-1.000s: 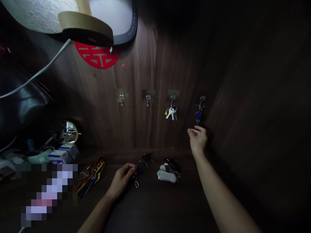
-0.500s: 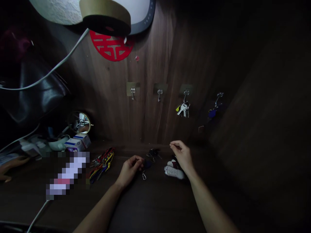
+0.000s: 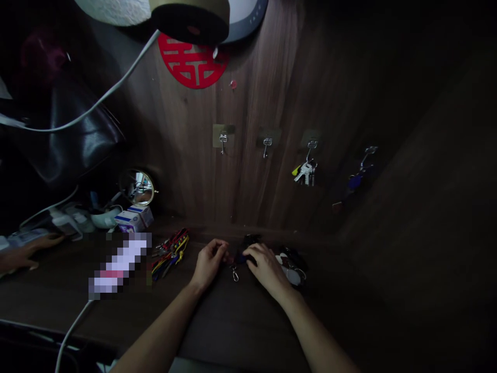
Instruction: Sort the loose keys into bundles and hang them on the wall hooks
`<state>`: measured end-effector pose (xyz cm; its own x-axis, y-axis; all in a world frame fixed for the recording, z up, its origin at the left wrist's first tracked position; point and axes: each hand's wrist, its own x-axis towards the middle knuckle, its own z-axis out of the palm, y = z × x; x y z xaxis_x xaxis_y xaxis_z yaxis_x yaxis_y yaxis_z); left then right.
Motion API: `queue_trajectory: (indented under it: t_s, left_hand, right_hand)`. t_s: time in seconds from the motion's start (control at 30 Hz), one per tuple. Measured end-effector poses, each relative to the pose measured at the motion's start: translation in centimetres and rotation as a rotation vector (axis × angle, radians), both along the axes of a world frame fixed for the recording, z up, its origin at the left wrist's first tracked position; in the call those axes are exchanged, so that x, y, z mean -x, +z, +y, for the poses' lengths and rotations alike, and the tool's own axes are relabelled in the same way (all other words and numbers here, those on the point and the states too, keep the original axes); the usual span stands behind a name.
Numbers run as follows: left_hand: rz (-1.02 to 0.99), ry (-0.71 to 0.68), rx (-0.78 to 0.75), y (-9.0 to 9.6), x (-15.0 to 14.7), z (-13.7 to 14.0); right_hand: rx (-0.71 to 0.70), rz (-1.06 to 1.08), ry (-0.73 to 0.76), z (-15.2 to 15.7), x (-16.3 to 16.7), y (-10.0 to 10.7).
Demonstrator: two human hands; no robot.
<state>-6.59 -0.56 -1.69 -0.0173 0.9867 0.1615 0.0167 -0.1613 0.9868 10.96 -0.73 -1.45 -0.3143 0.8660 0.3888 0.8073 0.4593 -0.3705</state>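
My left hand (image 3: pixel 207 265) is low over the dark shelf, thumb and fingers pinched on a keychain with a silver carabiner clip (image 3: pixel 235 274) hanging below the fingertips. Facing it, my right hand (image 3: pixel 267 265) has curled fingers closed at a dark blue key tag (image 3: pixel 241 258) on the same keychain; shadow hides the exact grip. Just behind the fingers lies a dark bunch of keys (image 3: pixel 252 239), partly covered. Pale remote fobs (image 3: pixel 293 274) on a ring lie beside my right wrist. Further left are colourful corded keys (image 3: pixel 171 254).
On the wooden wall are a bare hook (image 3: pixel 222 142), another bare hook (image 3: pixel 267 147), a hook with silver keys (image 3: pixel 306 172) and one with a blue tag (image 3: pixel 354 181). A round mirror (image 3: pixel 136 187), small boxes (image 3: pixel 134 218) and another person's hand (image 3: pixel 33 251) are at left.
My right hand has moved left and down, from above the remote fobs to the blue tag beside my left hand. My left hand keeps its pinch. The view has shifted slightly.
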Motion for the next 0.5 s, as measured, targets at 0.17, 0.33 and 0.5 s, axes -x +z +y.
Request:
queue_trajectory:
  t_s: [0.17,0.33,0.5]
  left_hand:
    - [0.029,0.006,-0.005,-0.16,0.04,0.03]
    - [0.05,0.016,-0.014,-0.8,0.29,0.32]
    - [0.111,0.024,-0.051,-0.63,0.38,0.26]
  right_hand:
    - [-0.087,-0.114,0.002,-0.3,0.34,-0.32]
    - [-0.141,-0.148,0.011,-0.21,0.49,-0.32]
    - [-0.126,-0.138,0.045,-0.39,0.63,-0.23]
